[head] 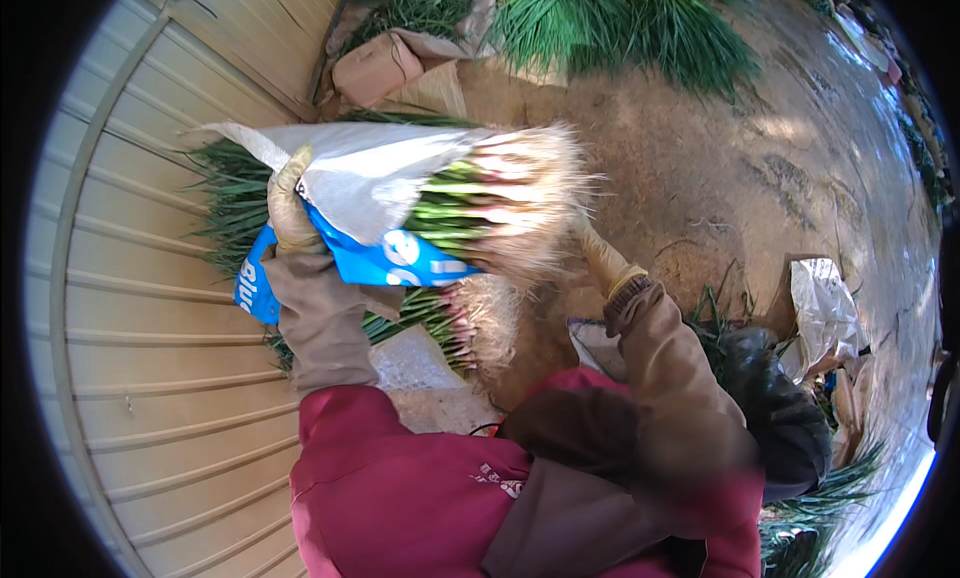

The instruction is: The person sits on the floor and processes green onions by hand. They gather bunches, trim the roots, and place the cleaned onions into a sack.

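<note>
A thick bundle of green onions (457, 203), with pale pink stems and bushy roots facing right, lies in a white and blue sheet wrapper (360, 165). My left hand (292, 203), in a pale glove, grips the wrapper around its leafy end. The gloved right hand (598, 248) is at the root end, its fingers partly hidden behind the roots; whether it grips them cannot be told. Beneath the bundle, more green onions (450, 323) lie with their roots to the right, beside a whitish sheet (416, 360).
A ribbed metal wall (172, 278) stands close on the left. Piles of green onions (570, 23) lie on the dirt floor (675, 143) at the top, near a pinkish container (375, 68). At the right are a black plastic bag (780, 420) and a crumpled silvery bag (825, 308).
</note>
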A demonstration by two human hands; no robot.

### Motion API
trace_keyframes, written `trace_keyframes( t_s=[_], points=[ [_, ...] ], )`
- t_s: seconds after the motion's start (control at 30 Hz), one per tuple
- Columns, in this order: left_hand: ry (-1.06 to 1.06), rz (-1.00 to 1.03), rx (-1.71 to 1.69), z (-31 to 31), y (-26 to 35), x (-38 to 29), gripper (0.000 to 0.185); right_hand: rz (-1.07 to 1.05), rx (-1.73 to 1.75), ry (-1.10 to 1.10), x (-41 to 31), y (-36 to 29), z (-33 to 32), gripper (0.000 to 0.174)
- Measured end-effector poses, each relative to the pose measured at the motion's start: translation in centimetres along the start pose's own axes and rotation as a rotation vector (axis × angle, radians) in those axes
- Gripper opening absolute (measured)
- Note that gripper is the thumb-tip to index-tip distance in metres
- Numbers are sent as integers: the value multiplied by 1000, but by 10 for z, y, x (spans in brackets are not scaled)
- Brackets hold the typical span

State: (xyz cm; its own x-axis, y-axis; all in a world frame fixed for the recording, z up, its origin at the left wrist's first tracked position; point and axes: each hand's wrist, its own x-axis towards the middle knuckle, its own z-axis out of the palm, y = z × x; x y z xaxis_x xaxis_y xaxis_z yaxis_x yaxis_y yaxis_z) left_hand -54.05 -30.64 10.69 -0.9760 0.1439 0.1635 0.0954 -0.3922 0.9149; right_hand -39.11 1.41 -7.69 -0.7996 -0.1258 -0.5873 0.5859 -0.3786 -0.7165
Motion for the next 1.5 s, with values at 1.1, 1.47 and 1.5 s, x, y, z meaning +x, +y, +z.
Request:
trace_keyframes(
  t_s=[1.1,1.47,1.5],
  points=[
    [477,157,454,-208,-177,31,28,-212,-825,323,191,102,79,34],
    [485,39,603,-220,-163,35,29,-128,-1374,410,98,68,-70,18],
    [497,-32,617,-227,-168,33,26,98,-1451,402,71,54,-89,20]
  ],
)
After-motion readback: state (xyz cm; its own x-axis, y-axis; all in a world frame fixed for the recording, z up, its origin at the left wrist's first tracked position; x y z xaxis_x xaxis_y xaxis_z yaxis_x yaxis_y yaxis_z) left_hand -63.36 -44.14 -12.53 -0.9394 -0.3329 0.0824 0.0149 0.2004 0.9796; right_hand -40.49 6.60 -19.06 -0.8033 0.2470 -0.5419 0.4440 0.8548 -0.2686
